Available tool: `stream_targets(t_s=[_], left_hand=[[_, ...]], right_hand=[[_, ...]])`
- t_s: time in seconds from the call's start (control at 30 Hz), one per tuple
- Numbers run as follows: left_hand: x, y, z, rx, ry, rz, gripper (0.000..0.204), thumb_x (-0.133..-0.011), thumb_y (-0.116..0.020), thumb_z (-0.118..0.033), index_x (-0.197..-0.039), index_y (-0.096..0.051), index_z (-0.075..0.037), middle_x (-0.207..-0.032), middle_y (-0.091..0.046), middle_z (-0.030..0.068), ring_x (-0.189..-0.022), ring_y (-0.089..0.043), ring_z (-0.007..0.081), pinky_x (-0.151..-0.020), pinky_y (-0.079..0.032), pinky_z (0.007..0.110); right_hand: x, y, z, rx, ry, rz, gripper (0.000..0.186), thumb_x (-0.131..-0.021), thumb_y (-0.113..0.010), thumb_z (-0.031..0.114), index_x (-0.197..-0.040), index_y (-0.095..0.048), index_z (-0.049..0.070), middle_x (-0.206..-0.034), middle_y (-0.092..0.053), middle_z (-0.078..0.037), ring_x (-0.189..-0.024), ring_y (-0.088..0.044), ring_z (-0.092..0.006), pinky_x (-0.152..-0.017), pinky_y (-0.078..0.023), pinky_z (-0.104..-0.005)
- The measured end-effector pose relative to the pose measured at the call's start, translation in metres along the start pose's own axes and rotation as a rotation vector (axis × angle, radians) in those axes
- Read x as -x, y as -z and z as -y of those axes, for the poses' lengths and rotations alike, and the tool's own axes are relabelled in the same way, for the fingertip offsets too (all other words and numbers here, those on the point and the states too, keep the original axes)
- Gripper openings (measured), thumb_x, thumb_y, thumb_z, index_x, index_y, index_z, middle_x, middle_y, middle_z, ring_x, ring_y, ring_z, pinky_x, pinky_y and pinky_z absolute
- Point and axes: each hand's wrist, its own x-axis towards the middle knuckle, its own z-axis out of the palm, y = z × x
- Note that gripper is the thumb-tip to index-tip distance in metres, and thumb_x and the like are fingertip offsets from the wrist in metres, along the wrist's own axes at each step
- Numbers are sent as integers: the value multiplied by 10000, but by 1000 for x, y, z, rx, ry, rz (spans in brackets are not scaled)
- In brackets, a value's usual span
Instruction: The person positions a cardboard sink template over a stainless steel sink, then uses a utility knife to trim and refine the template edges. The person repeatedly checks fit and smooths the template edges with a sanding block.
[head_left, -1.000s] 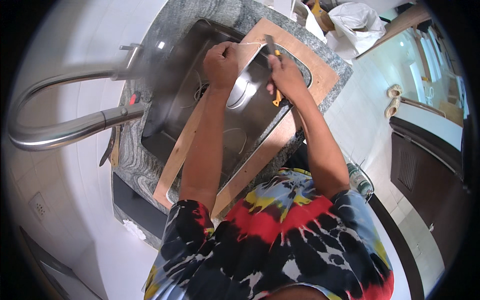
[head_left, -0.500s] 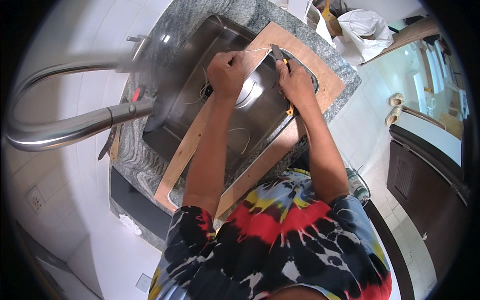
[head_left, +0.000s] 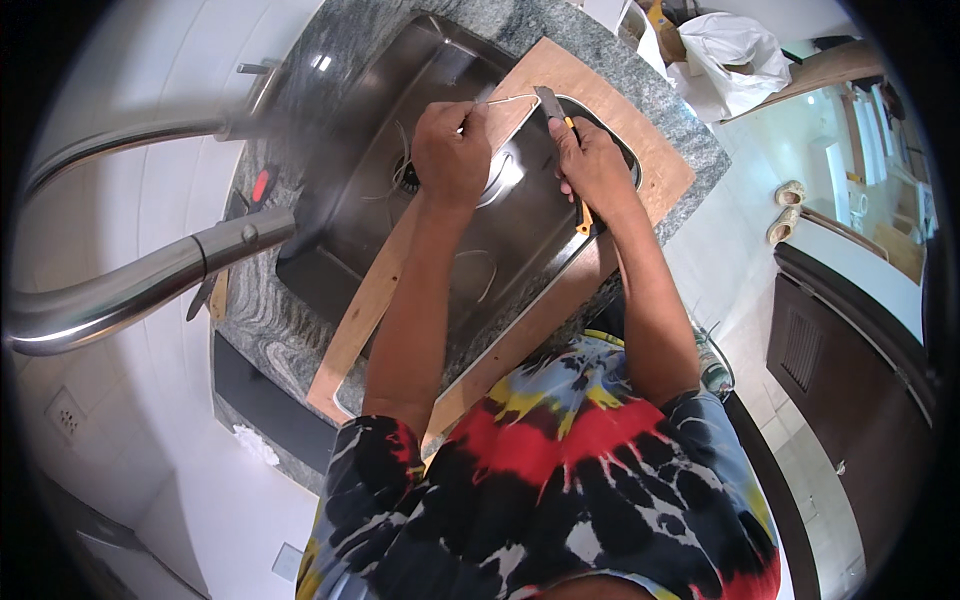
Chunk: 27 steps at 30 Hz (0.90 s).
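Observation:
A plywood frame (head_left: 663, 178) with a thin white strip (head_left: 516, 98) along its inner edge lies across the steel sink (head_left: 320, 262). My left hand (head_left: 450, 160) is closed in a pinch on the strip near the far inner corner. Just right of it, my right hand (head_left: 590, 165) grips a utility knife (head_left: 583, 218) with a yellow and black handle, its metal blade end at the strip and the plywood corner. Loose white offcuts (head_left: 483, 268) lie in the sink basin, partly hidden by my left arm.
A steel tap (head_left: 150, 272) juts in from the left over the granite counter (head_left: 700, 150). On the counter's left are a red-handled tool (head_left: 262, 185) and a blade (head_left: 203, 298). White bags (head_left: 725, 60) sit beyond the far right corner, slippers (head_left: 785, 210) on the floor, a dark door (head_left: 830, 390) at right.
Both hands have shifted slightly toward me relative to the board. My right thumb now lies along the top of the knife handle, and the blade end has dropped a little at the corner.

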Motion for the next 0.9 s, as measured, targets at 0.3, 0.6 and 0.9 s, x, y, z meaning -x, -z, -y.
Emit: stream_targets(t_s=[0.3,0.6,0.9], left_hand=[[7,20,4,78,261,64,210,-941,-773,-203,-985,-789,1,-818,-735,124,-710,-679,187,-674,-523,330],[11,20,3,87,228,35,198,-943,-764,-180,-971,-784,15,-784,-728,130,-678,-667,164,-648,-512,318],[12,13,9,169,253,-39,210,-945,-761,-187,-959,-782,21,-735,-717,132,-671,-668,166,-664,-521,316]], right_hand=[[1,-14,2,-31,73,51,468,-1087,-541,437,-933,-599,-1,-625,-601,-54,-488,-597,-139,-469,-484,-304],[-10,-4,6,37,106,129,461,-1088,-536,413,-893,-589,-2,-623,-582,-76,-490,-601,-164,-475,-488,-327],[-10,-15,5,-84,115,127,460,-1095,-526,419,-890,-571,10,-625,-557,-36,-469,-553,-124,-440,-466,-301]])
